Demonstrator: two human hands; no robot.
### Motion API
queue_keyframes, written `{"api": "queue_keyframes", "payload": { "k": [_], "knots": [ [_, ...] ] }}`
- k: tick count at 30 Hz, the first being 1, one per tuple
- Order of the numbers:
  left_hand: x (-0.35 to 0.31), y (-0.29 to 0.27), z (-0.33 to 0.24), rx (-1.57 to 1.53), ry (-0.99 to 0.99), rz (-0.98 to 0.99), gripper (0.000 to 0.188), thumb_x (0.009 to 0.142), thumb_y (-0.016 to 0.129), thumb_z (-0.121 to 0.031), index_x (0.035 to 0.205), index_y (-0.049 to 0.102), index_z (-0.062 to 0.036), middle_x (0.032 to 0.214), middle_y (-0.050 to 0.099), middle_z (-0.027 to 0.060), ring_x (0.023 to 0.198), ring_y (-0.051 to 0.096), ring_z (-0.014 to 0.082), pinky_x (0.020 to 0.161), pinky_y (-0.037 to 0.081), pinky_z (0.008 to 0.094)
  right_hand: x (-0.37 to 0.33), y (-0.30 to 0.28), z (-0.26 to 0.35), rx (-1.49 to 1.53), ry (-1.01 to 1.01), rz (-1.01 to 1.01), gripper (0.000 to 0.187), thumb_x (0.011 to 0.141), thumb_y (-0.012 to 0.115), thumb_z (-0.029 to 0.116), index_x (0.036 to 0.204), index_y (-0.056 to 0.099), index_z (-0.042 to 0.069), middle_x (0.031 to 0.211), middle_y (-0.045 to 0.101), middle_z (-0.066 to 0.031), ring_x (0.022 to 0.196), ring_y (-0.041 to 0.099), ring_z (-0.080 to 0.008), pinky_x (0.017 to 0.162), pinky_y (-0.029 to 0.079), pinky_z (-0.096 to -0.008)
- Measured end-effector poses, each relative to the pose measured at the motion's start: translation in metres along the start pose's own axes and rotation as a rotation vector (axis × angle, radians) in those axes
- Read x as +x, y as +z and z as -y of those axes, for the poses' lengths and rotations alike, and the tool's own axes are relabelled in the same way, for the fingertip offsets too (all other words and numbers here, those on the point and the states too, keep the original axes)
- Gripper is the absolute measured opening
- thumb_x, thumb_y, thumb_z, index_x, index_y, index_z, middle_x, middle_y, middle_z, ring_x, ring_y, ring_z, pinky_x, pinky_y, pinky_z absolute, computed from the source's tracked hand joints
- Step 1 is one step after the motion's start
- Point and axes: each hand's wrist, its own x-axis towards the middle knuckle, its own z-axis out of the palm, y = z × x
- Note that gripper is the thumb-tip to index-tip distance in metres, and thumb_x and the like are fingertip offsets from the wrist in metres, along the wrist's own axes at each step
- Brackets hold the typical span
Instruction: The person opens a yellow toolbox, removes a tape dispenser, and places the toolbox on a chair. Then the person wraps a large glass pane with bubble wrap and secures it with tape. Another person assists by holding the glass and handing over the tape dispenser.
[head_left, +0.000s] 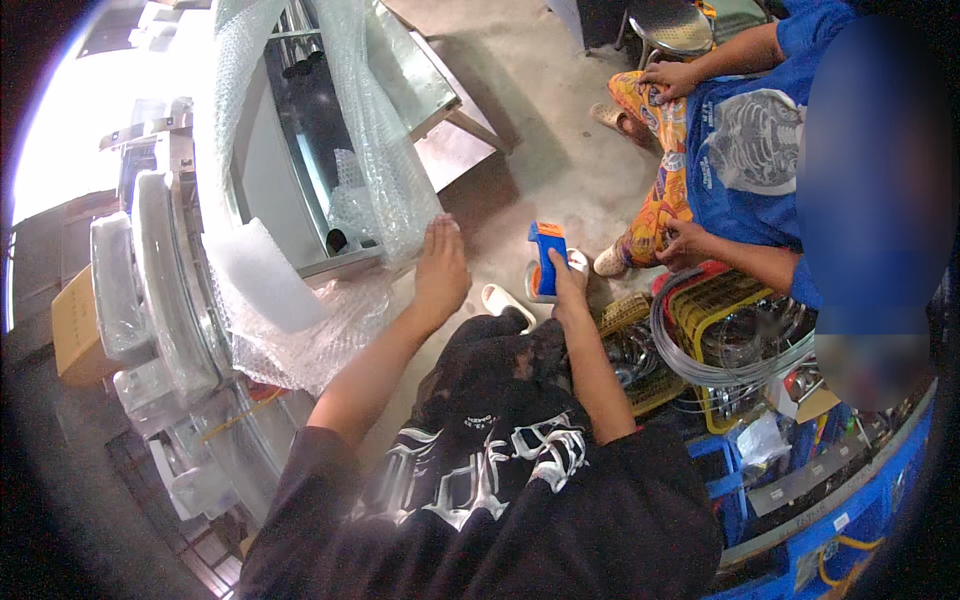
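My right hand [568, 287] is wrapped round a blue and orange tape dispenser [550, 250], with a roll of tape showing on its near side. My left hand [443, 265] is raised with its fingers stretched out and nothing visible in it. It is beside the right edge of the bubble wrap [385, 195]; whether it touches the film I cannot tell. That wrap partly covers a large panelled unit [265, 150] with a dark glossy strip. A white foam sheet [262, 275] lies at the unit's near corner, over more crumpled bubble wrap [345, 335].
On the right sits a person in a blue shirt [745, 170] and patterned orange trousers. Near them are yellow baskets [700, 310], a coil of grey tubing [665, 345] and blue bins [735, 490]. Wrapped long parts [165, 280] and a cardboard box [75, 330] stand at the left.
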Motion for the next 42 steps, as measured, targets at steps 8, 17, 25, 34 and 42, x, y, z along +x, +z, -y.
{"api": "queue_keyframes", "payload": {
  "k": [8, 17, 25, 34, 42],
  "knots": [
    [-0.070, -0.055, -0.024, -0.816, 0.013, 0.114, 0.067, 0.097, 0.066, -0.041, 0.148, 0.046, -0.0024, 0.150, 0.046, 0.0285, 0.139, 0.044, 0.0441, 0.119, 0.033, 0.0510, 0.029, -0.014, 0.013, -0.154, -0.102, 0.126, 0.042, 0.092, 0.074, 0.040, 0.097, 0.071, -0.002, 0.082, 0.070, -0.0080, 0.068, 0.068, -0.0152, 0.062, 0.056, -0.0331],
    [-0.214, -0.215, 0.060, -1.711, 0.029, 0.251, 0.066, 0.103, 0.056, -0.049, 0.145, 0.051, 0.0021, 0.151, 0.050, 0.0266, 0.139, 0.051, 0.0377, 0.116, 0.039, 0.0441, 0.026, 0.067, 0.140, -0.408, -0.555, 0.254, 0.030, 0.094, 0.072, 0.024, 0.108, 0.066, -0.002, 0.091, 0.070, -0.0080, 0.078, 0.064, -0.0147, 0.072, 0.054, -0.0341],
    [-0.230, -0.194, 0.131, -0.954, -0.822, -0.926, 0.101, 0.087, 0.056, -0.079, 0.150, 0.044, 0.0002, 0.151, 0.045, 0.0244, 0.140, 0.044, 0.0337, 0.116, 0.033, 0.0477, 0.035, 0.175, 0.183, -0.775, -0.885, 0.317, 0.041, 0.093, 0.072, 0.033, 0.109, 0.063, -0.003, 0.093, 0.072, -0.0197, 0.083, 0.071, -0.0298, 0.077, 0.055, -0.0413],
    [-0.230, -0.132, 0.143, -0.406, -1.305, -0.377, 0.105, 0.083, 0.075, -0.056, 0.162, 0.026, -0.0091, 0.162, 0.032, 0.0250, 0.150, 0.031, 0.0379, 0.121, 0.026, 0.0506, 0.149, 0.329, 0.169, -1.560, -1.432, 0.195, 0.025, 0.088, 0.069, 0.021, 0.101, 0.063, 0.001, 0.083, 0.073, -0.0190, 0.081, 0.073, -0.0354, 0.082, 0.052, -0.0480],
    [-0.233, -0.125, 0.143, -1.439, -1.561, -0.708, 0.066, 0.092, 0.068, -0.010, 0.152, 0.041, 0.0019, 0.120, 0.066, 0.0155, 0.107, 0.062, 0.0173, 0.099, 0.047, 0.0317, 0.200, 0.400, 0.157, -1.537, -1.558, 0.358, 0.056, 0.084, 0.058, 0.002, 0.139, 0.052, -0.005, 0.099, 0.072, -0.0229, 0.088, 0.070, -0.0384, 0.080, 0.054, -0.0495]
  ]
}}
